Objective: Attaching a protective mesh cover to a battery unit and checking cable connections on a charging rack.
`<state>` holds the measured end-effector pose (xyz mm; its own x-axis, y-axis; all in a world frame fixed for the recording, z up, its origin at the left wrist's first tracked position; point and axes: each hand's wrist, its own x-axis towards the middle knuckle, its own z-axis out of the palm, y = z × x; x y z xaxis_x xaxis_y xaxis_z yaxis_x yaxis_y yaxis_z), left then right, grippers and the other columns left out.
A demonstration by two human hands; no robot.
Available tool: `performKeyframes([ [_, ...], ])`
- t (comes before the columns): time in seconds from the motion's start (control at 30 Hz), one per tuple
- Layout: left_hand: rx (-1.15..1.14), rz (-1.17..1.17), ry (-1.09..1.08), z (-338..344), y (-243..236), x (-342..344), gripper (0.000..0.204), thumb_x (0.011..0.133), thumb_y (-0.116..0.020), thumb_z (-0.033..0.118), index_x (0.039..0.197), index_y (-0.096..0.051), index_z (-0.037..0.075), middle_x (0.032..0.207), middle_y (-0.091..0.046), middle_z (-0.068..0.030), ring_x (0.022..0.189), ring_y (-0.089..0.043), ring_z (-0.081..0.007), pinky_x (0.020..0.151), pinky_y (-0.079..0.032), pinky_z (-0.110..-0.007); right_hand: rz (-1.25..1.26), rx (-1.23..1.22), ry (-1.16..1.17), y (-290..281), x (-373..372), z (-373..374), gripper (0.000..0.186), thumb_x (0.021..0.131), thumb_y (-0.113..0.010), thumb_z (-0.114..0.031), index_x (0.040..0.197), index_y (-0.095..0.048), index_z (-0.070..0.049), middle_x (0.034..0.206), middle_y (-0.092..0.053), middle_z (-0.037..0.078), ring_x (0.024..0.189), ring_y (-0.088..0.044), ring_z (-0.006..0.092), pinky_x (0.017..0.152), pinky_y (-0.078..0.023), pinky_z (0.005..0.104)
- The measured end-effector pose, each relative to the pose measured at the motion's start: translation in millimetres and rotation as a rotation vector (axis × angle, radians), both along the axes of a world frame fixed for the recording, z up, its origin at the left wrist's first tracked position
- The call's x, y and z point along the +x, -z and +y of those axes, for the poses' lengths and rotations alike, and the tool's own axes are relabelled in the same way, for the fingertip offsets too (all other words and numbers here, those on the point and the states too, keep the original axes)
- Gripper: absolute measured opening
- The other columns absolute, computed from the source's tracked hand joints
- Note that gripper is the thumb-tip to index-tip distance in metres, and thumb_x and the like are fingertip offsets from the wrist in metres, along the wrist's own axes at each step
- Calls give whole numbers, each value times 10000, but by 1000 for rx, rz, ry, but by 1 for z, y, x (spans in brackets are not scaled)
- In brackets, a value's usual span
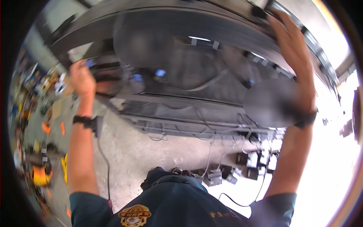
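Observation:
Both my arms reach up and forward to a large dark metal frame (pixel 211 28), wide and blurred by motion. At its left end, my left hand (pixel 82 80) is closed with curled fingers; what lies inside them is hidden. My right hand (pixel 290 39) is up at the frame's far right corner, fingers stretched along its edge beside a small black knob-like part (pixel 259 12). Inside the frame are dark panels, a pale curved strip (pixel 206 83) and small blue parts (pixel 160 72). Two round grey blurs cover parts of the frame.
Cables hang from the frame's lower rail (pixel 204 123). Several small dark boxes (pixel 214 176) with wires stand on the concrete floor (pixel 128 151) at right. Tools and orange and yellow items (pixel 41 176) are scattered along the left. A black cable (pixel 108 170) runs from my left wrist strap.

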<state>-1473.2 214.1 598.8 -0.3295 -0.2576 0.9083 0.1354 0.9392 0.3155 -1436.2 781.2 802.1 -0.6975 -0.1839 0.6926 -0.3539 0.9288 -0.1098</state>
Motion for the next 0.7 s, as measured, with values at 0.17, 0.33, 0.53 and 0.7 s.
performKeyframes([
  [0.17, -305, -14, -104, -65, 12, -20, 264, 1007, -529, 172, 1075, -720, 3, 1114, -712, -152, 1038, -679, -334, 908, -535, -409, -81, 144, 80, -5, 3, -15, 381, 1004, -545, -315, 1209, -642, -8, 1121, -693, 258, 1107, -642, 432, 1001, -475, 480],
  [0.33, -338, -33, -104, -95, 17, -49, 247, 998, -507, 88, 1085, -724, 7, 1117, -712, -139, 1051, -678, -316, 937, -538, -392, 73, -25, 30, -12, 13, -14, 423, 994, -525, -331, 1122, -617, 61, 1044, -678, 336, 1063, -639, 500, 947, -488, 561],
  [0.53, -136, -25, 66, -95, 19, -39, 303, 1032, -489, 168, 1082, -725, -16, 1129, -719, -152, 1038, -686, -329, 925, -538, -384, 81, -50, 64, 1, 5, -19, 453, 982, -515, -369, 1137, -621, 42, 1109, -680, 316, 1094, -636, 488, 983, -476, 565],
  [0.7, -206, -41, -4, -102, 19, -39, 335, 1045, -486, 230, 1127, -733, 18, 1190, -713, -141, 1079, -688, -323, 953, -536, -383, 23, -70, 37, -5, 17, -18, 469, 982, -507, -380, 1171, -615, 35, 1190, -661, 298, 1183, -603, 461, 1038, -441, 555],
])
